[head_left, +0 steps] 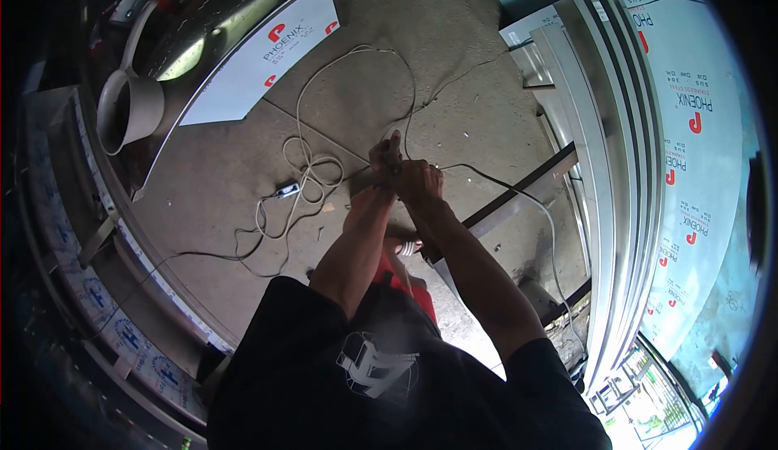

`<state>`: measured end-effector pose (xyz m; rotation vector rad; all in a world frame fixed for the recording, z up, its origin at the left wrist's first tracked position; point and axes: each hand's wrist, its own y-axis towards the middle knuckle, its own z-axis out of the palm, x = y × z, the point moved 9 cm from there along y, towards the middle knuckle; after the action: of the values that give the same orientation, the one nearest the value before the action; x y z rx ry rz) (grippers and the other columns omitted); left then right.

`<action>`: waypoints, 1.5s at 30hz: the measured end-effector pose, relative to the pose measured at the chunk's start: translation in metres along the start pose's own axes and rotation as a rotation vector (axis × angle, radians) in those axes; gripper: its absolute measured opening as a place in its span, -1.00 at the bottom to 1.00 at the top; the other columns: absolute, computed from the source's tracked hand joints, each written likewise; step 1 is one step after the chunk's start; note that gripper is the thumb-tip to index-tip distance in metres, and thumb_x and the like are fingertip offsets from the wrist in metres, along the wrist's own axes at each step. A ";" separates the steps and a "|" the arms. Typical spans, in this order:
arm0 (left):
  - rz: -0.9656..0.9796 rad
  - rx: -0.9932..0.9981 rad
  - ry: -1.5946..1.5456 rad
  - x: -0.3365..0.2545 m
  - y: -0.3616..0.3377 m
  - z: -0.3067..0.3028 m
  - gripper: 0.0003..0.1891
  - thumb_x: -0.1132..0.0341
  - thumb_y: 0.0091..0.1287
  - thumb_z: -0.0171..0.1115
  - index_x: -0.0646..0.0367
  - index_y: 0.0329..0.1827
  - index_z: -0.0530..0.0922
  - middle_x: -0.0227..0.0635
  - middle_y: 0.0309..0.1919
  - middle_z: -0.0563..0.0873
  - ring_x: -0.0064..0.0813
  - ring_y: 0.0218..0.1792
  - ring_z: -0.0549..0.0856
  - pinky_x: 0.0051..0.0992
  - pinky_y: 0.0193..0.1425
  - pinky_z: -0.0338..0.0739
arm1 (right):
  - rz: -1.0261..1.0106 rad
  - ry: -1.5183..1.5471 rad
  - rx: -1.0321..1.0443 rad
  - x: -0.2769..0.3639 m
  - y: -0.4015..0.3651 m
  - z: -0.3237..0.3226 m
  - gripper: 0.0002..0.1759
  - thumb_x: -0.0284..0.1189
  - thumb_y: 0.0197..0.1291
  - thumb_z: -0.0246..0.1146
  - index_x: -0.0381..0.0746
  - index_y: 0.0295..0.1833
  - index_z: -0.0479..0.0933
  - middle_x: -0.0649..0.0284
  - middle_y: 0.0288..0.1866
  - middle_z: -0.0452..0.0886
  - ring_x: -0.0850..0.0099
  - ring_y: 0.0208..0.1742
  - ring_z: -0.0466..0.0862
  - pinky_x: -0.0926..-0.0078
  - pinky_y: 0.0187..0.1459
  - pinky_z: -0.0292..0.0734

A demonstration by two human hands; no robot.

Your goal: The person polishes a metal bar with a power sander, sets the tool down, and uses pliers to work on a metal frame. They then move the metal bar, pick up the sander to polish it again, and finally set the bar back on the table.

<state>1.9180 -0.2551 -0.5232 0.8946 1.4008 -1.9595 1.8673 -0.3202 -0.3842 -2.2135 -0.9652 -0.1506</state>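
Note:
My two hands are close together in front of me, above the concrete floor. The fingers of my left hand [383,158] are curled, one pointing forward, and what they grip is too small to make out. Beside and touching it, my right hand [421,181] is closed where a dark cable [485,176] reaches its fingers. That cable runs off to the right and curves down past my forearm. A pale cord [412,85] loops on the floor ahead and passes close to both hands; whether it is held cannot be told.
Tangled cord [312,166] lies on the floor left of my hands, beside a small box-like connector [288,191]. A film-covered steel sheet [267,61] and a grey funnel-like duct [134,109] stand at left. Long metal profiles [620,166] and sheets [705,150] lean along the right.

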 end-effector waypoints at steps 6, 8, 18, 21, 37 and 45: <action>-0.043 -0.048 0.018 0.027 0.007 -0.013 -0.48 0.13 0.34 0.37 0.09 -0.71 0.32 -0.61 -0.81 0.23 -0.70 -0.72 0.24 -0.47 -0.65 0.05 | -0.069 0.016 -0.057 -0.005 0.002 0.004 -0.57 -0.03 0.20 0.22 -0.18 -0.20 0.70 0.00 -0.27 0.73 0.03 -0.15 0.75 0.06 -0.07 0.62; -0.016 -0.120 0.066 0.058 0.022 -0.027 -0.51 0.12 0.32 0.38 0.14 -0.68 0.37 -0.57 -0.77 0.27 -0.66 -0.69 0.28 -0.44 -0.62 0.11 | -0.072 0.029 -0.049 -0.007 0.005 0.009 -0.58 -0.03 0.20 0.22 -0.17 -0.19 0.70 0.01 -0.27 0.73 0.03 -0.16 0.75 0.07 -0.08 0.62; 0.761 -0.221 0.509 0.100 -0.022 -0.065 -0.63 0.06 0.41 0.21 0.24 -0.31 0.63 -0.37 -0.54 0.56 -0.52 -0.54 0.51 -0.40 -0.41 0.45 | -0.156 0.034 -0.178 0.008 -0.009 0.022 -0.60 -0.02 0.22 0.25 -0.15 -0.18 0.68 0.00 -0.30 0.71 0.00 -0.22 0.73 0.04 -0.15 0.60; 0.065 -0.178 0.681 0.120 -0.085 -0.089 -0.63 0.04 0.42 0.20 0.23 -0.30 0.63 -0.38 -0.54 0.57 -0.53 -0.54 0.53 -0.41 -0.43 0.46 | -0.222 0.035 -0.416 -0.004 -0.015 -0.008 -0.60 -0.06 0.22 0.28 -0.21 -0.33 0.67 0.01 -0.42 0.69 0.01 -0.35 0.71 0.05 -0.27 0.58; -0.223 0.414 0.278 -0.061 -0.029 -0.044 -0.76 0.07 0.48 0.11 -0.03 -0.31 0.45 -0.54 -0.46 0.44 -0.69 -0.43 0.44 -0.57 -0.32 0.35 | -0.325 0.116 -0.664 0.005 -0.115 -0.119 -0.85 -0.32 0.18 0.26 -0.14 -0.22 0.63 0.22 -0.19 0.66 0.25 -0.21 0.74 0.28 -0.24 0.64; -0.007 1.039 0.590 -0.100 -0.121 0.034 -0.38 0.10 0.47 0.16 0.21 0.48 0.23 -0.18 0.30 0.45 -0.34 0.26 0.51 -0.28 0.26 0.44 | -0.128 0.034 -0.813 0.004 -0.120 -0.118 -0.85 -0.24 0.11 0.29 -0.03 -0.26 0.63 0.29 -0.32 0.54 0.39 -0.29 0.62 0.36 -0.32 0.49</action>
<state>1.8809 -0.2457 -0.3671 2.0366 0.5101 -2.5423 1.8085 -0.3376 -0.2279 -2.8481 -1.1598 -0.7491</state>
